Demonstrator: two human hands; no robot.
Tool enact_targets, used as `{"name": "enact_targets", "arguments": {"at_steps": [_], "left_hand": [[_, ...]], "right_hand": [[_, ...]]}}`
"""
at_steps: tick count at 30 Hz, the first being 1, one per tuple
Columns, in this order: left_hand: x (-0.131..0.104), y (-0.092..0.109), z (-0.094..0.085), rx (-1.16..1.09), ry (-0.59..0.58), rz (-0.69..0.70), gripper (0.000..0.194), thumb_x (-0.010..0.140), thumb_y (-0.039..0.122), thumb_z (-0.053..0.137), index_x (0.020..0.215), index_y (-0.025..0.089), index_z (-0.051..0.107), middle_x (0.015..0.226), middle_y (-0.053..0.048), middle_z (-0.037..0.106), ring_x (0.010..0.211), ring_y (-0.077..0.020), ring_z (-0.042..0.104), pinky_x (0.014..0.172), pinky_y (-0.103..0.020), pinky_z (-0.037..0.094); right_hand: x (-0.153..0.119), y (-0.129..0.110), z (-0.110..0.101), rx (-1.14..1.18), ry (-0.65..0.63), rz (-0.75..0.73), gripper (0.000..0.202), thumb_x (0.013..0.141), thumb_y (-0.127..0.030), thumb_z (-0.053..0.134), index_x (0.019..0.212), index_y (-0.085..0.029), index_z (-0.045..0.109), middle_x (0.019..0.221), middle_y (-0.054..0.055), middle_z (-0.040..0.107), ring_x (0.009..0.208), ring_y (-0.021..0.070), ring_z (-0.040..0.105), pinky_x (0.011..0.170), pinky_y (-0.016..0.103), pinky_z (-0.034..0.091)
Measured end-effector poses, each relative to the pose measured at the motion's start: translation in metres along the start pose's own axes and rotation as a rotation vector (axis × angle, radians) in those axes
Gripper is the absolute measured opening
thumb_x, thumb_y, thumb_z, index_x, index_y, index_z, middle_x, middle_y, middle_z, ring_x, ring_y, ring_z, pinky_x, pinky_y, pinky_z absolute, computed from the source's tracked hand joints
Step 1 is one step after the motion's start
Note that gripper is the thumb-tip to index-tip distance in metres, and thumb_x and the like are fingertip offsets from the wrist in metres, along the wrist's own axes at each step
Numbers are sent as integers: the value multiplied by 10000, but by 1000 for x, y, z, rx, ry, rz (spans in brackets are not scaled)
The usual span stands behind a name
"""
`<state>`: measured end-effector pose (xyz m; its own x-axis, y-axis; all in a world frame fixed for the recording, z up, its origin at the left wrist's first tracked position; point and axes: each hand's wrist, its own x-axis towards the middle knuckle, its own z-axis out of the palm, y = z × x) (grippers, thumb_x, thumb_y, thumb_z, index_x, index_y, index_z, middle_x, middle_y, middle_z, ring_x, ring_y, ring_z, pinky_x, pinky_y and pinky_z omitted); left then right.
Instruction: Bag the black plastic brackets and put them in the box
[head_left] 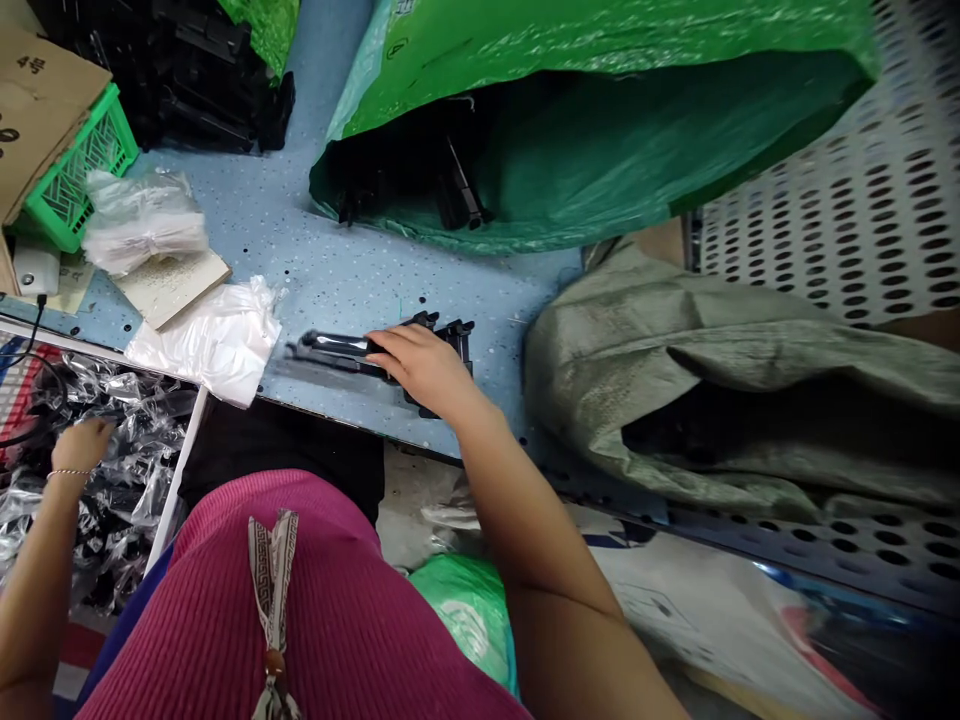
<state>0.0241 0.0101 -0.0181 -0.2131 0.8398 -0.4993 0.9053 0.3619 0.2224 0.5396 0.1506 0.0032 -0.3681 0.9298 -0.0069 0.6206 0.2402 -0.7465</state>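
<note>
My right hand [427,365] is closed over a long, narrow black plastic part [337,345] on the blue speckled table [315,265]. A second black part [457,335] lies just beside it, partly under my fingers. At the far left, my left hand [82,445] hangs over a white-edged box [180,470] of black parts in clear plastic wrap [142,470]. Its fingers are curled in, and what they hold, if anything, is hidden. Near the table's front edge, between my hands, lies a stack of clear plastic bags [214,335].
A large green sack [600,40] lies open at the back with black parts inside. A grey-green sack [600,350] sits at the right. More black parts [202,80], a green basket [82,170], cardboard [45,100] and bundled bags [146,225] stand at the back left.
</note>
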Motion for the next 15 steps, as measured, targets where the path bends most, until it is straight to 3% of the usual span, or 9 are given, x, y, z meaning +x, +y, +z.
{"name": "enact_targets", "arguments": {"at_steps": [1,3,5,7,9,11,15], "left_hand": [[5,30,-1,7,141,9,370,984,444,499,804,187,696,766,-102,701,755,-260,678,714,-373,525],[10,98,3,-85,351,316,355,1006,435,487,948,188,735,948,-105,745,895,-248,691,855,-376,545],[17,161,13,-108,458,580,298,979,409,563,1010,170,738,1099,-147,730,1021,-282,668,933,-420,543],[27,201,22,-102,473,675,198,959,310,599,947,161,728,1099,-170,707,1016,-296,644,911,-449,547],[43,213,24,-184,428,653,137,928,233,632,824,168,693,984,-141,683,912,-259,634,832,-416,551],[59,206,17,-357,350,588,168,877,239,702,732,173,648,855,-76,642,788,-197,610,753,-354,535],[74,187,-2,-629,142,495,197,835,337,729,740,173,675,739,-17,637,689,-150,590,673,-301,499]], "right_hand": [[-1,-3,7,72,29,52,226,910,-355,669,1078,-235,762,1044,95,750,1014,311,627,990,491,472],[-2,-11,25,275,78,168,249,884,-398,685,1046,-226,766,973,67,751,916,262,646,897,432,511],[-1,-20,45,530,94,271,287,855,-448,703,1013,-218,767,927,43,753,840,220,654,809,379,530],[0,-30,61,771,96,347,335,823,-508,736,975,-211,767,880,33,756,766,189,651,729,338,531],[1,-39,71,958,89,397,382,776,-549,789,936,-203,761,835,33,757,704,172,650,666,311,526],[3,-49,76,1117,84,417,409,724,-558,845,896,-202,745,818,35,758,704,180,682,654,306,540],[17,-73,91,1417,-26,375,433,701,-588,862,845,-208,711,879,45,770,903,265,756,799,382,599]]}}
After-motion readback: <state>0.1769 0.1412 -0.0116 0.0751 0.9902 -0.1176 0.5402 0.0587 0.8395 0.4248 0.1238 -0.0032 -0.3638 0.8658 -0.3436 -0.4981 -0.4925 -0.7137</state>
